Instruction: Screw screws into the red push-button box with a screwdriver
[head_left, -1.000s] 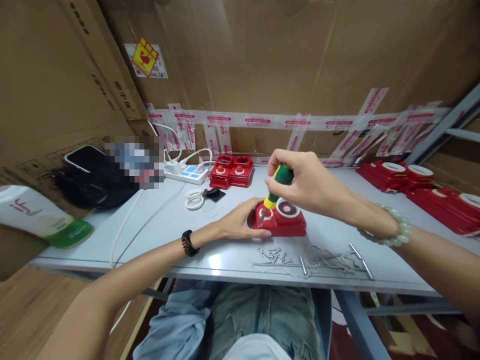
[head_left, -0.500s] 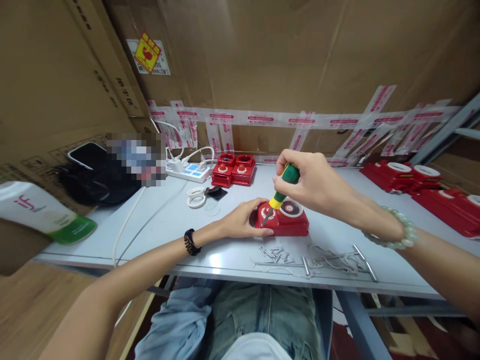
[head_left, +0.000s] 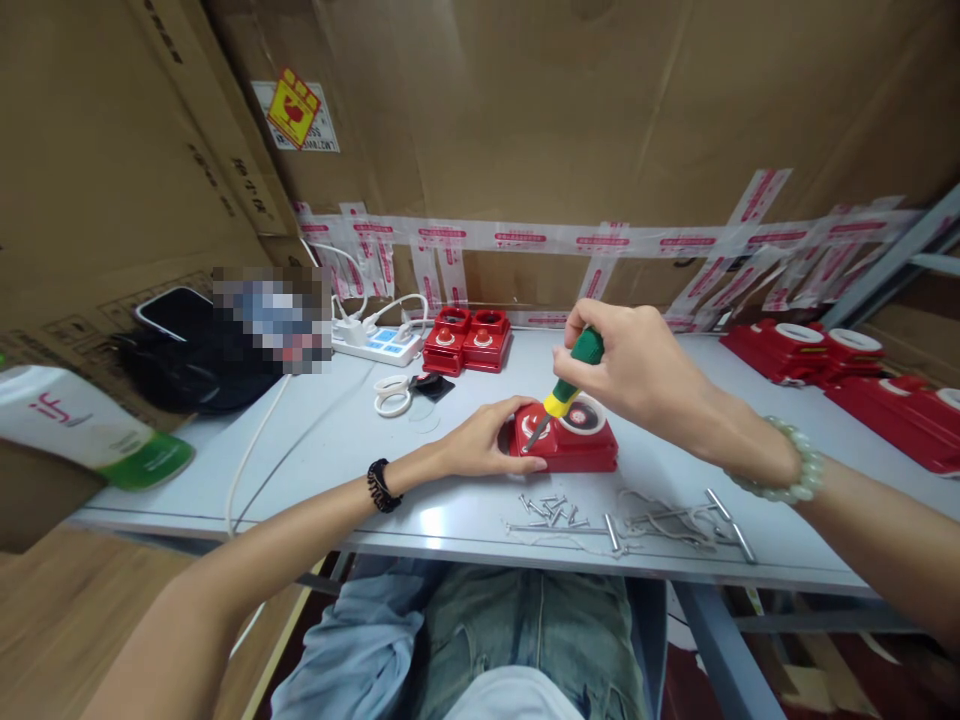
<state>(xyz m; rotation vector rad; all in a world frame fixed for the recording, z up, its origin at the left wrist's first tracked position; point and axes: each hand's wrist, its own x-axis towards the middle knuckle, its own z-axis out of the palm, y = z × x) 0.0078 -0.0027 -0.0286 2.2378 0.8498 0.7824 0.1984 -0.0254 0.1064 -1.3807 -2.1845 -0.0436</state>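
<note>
Red plastic box [head_left: 568,442] sits near the middle of the grey-white surface [head_left: 465,510], set back from the near edge. Left hand [head_left: 484,440] spans its left end, thumb along the near side and fingers curled over the far side, holding it. Right hand [head_left: 637,350] comes over from the right, fingers wrapped round the green-and-yellow screwdriver [head_left: 560,398]; shaft slants down leftward, tip at the box's near left corner. Whether a screw head sits under the tip: too small to tell. Between box and near edge, a loose heap of screws [head_left: 553,513], with metal T-bars [head_left: 731,525] and pale cord running right of it, close to the edge; little room on that side. Wider room on the surface right of the box, beneath the right forearm, reaching toward red units [head_left: 892,415] at far right. Far side bounded by a taped cardboard wall [head_left: 525,120]; two joined red units [head_left: 486,350] and a white power strip [head_left: 382,347] stand close against it, far left of the box. Against half a second ago: screwdriver leans a little further right, handle and right hand shifted slightly the same way; tip stays at the same corner. Left hand, box and screws unchanged in place.
</note>
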